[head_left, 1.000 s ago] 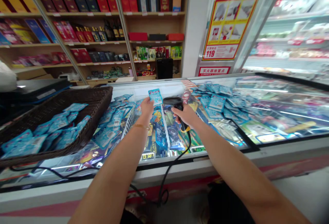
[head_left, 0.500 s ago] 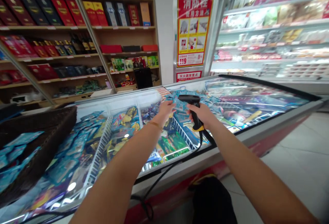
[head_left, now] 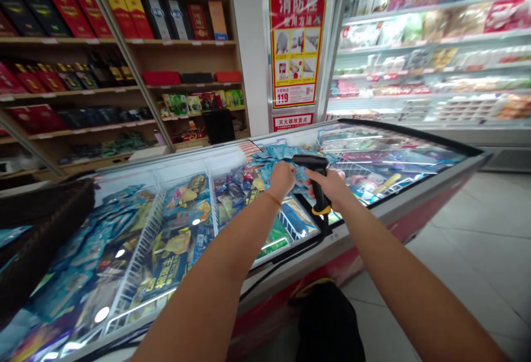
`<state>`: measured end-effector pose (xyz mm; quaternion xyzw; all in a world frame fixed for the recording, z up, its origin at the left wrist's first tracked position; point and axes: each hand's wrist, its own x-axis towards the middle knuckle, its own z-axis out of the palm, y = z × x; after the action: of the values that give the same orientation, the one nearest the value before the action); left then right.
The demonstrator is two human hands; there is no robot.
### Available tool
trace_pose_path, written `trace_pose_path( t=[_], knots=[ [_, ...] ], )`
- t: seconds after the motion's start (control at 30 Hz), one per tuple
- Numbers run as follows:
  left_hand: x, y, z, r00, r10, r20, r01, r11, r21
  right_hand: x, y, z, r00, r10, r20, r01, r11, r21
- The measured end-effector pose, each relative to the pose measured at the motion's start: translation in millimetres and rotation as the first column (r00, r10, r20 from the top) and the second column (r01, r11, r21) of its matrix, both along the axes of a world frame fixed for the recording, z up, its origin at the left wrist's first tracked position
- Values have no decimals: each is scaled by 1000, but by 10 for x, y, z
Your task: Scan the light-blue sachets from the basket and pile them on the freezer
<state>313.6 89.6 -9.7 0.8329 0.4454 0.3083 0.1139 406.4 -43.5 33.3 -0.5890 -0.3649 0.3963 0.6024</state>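
Observation:
My right hand [head_left: 332,187] grips a black barcode scanner [head_left: 310,161] with a yellow-tipped handle, its head pointing left. A black cable [head_left: 326,225] runs down from the handle along the freezer's front edge. Close to the left of the scanner, my left hand [head_left: 282,179] is closed at a pile of blue snack packets [head_left: 271,153] on the freezer top. Its fingertips are partly hidden, so I cannot tell what lies between them. Under the hands stands the chest freezer [head_left: 384,219], full of packaged goods.
A dark woven basket [head_left: 53,240] with blue packets rests on the freezer at left. White wire dividers [head_left: 139,246] part the frozen goods. Behind are wooden shelves [head_left: 174,41] of boxes, a red fire-hydrant poster [head_left: 295,46] and a lit fridge display [head_left: 427,41].
My left hand has shifted right, nearer the scanner, and its fingers have curled in. My right hand keeps its hold on the scanner. The whole view has turned slightly right.

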Motion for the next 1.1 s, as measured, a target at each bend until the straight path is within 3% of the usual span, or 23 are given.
trace_pose_path(
  t=[0.17,0.37,0.6,0.67,0.73,0.9,1.1],
  knots=[
    [-410,86,35,998,20,63,-22,999,28,-161,85,-24,1000,25,-2,-25,1000,15],
    [-1576,285,-29,956,280,85,-280,960,-16,-633,249,-47,993,115,1,-115,993,10],
    [-3236,315,-53,747,664,-33,-663,748,32,-1462,501,-124,945,327,21,-328,944,42],
    [-3596,290,-34,682,730,-57,-729,684,37,-1651,579,-166,920,389,50,-392,918,67],
    [-3875,273,-19,658,750,-64,-751,660,14,-1790,653,-215,902,426,67,-431,899,81],
    [-4227,266,-44,695,716,66,-714,698,-47,-1908,716,-353,896,441,39,-443,895,59],
    [-4038,225,62,751,642,152,-657,751,71,-1772,678,-436,901,433,-18,-432,901,29]
  ],
)
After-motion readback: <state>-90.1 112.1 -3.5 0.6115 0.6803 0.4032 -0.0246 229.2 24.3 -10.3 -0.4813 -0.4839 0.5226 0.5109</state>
